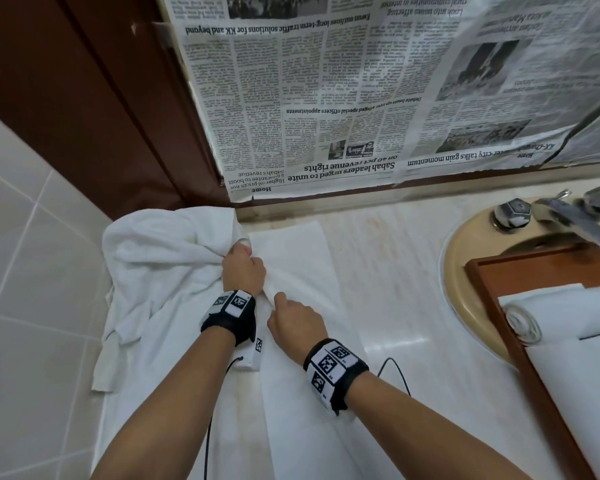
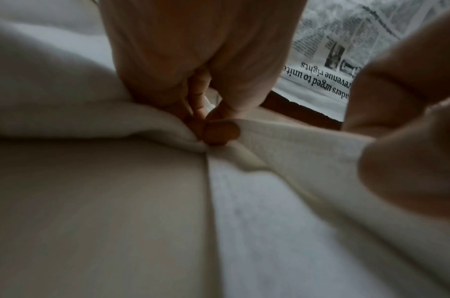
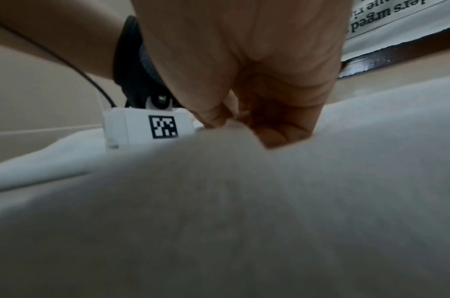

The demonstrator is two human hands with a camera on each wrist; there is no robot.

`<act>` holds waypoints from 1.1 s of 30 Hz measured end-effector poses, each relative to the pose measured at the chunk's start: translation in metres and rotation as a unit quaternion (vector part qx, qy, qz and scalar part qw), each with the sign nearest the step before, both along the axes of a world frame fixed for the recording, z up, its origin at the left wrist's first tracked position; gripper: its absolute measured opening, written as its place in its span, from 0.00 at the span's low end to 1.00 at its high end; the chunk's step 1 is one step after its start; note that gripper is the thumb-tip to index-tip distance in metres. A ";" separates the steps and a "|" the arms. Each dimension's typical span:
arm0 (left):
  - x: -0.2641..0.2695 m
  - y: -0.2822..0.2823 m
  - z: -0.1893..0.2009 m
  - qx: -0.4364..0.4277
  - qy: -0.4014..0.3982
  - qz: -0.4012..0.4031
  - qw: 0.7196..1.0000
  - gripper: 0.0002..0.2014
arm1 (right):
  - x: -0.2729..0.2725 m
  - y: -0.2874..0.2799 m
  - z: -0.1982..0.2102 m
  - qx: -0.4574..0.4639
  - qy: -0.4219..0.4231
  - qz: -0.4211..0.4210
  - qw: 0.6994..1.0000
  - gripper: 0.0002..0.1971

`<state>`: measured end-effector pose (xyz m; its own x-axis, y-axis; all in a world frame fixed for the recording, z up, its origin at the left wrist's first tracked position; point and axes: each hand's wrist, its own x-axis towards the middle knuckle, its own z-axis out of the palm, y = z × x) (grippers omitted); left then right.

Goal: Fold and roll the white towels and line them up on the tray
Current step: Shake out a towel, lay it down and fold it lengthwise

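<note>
Rolls (image 1: 548,318) already lay on the tray (image 1: 520,344) over the sink. Left hand (image 1: 245,268) and right hand (image 1: 297,320) both pinched one towel (image 1: 291,271), spread along the worktop's left edge, mid-fold; rolling remained, with more towels (image 1: 153,251) bunched in the back-left corner.

I see both hands, left hand (image 1: 245,271) and right hand (image 1: 297,322), pinching the flat towel's (image 1: 302,258) left edge. A rolled towel (image 1: 548,317) lies on the tray (image 1: 534,268).
</note>
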<state>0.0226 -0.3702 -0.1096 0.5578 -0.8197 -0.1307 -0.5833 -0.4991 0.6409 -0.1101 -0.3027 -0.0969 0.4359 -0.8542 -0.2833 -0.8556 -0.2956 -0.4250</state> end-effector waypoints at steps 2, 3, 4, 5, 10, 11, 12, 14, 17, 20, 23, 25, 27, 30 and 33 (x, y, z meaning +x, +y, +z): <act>0.003 -0.001 -0.001 0.013 -0.012 -0.003 1.000 0.09 | -0.002 -0.002 0.000 0.020 -0.021 -0.005 1.000 0.10; 0.004 -0.002 -0.001 0.017 -0.021 -0.008 1.000 0.08 | -0.006 -0.003 0.002 0.029 -0.039 -0.010 0.999 0.12; 0.004 -0.003 -0.001 0.021 -0.034 -0.016 0.999 0.08 | -0.011 -0.005 0.005 0.031 -0.058 -0.019 0.998 0.14; 0.004 -0.004 -0.001 0.024 -0.051 -0.026 0.998 0.08 | -0.019 -0.007 0.007 0.023 -0.072 -0.031 0.997 0.15; -0.005 0.001 -0.003 0.003 -0.098 -0.074 0.992 0.13 | -0.080 -0.013 0.002 0.007 -0.011 -0.040 0.999 0.22; -0.009 0.000 -0.003 0.005 -0.107 -0.093 0.990 0.13 | -0.092 -0.014 -0.001 0.011 0.002 -0.038 0.999 0.23; -0.014 -0.002 -0.002 0.014 -0.117 -0.114 0.986 0.11 | -0.102 -0.016 -0.003 0.012 0.008 -0.039 0.999 0.23; -0.025 -0.011 -0.001 0.039 -0.134 -0.146 0.979 0.09 | -0.120 -0.024 -0.005 0.013 0.004 -0.050 0.999 0.22; -0.040 -0.027 0.004 0.068 -0.114 -0.148 0.980 0.10 | -0.143 -0.040 -0.007 0.009 0.000 -0.067 0.998 0.21; -0.053 -0.032 0.008 0.083 -0.055 -0.150 0.984 0.16 | -0.158 -0.052 -0.004 0.016 0.000 -0.075 0.997 0.21; -0.063 -0.017 0.011 0.060 -0.036 -0.155 0.985 0.22 | -0.168 -0.037 0.010 -0.008 -0.003 -0.066 0.998 0.25; -0.069 0.002 0.012 0.039 -0.027 -0.142 0.989 0.17 | -0.175 -0.008 0.018 0.001 -0.041 -0.070 0.997 0.25; -0.078 0.022 0.011 0.076 -0.002 -0.124 0.989 0.09 | -0.181 0.024 0.021 0.047 -0.060 -0.067 0.995 0.23; -0.094 0.044 0.011 0.154 -0.009 -0.121 0.981 0.15 | -0.182 0.059 0.019 0.104 -0.021 -0.057 0.993 0.21; -0.105 0.053 0.016 0.184 -0.057 -0.127 0.973 0.18 | -0.179 0.071 0.019 0.103 0.012 -0.051 0.993 0.14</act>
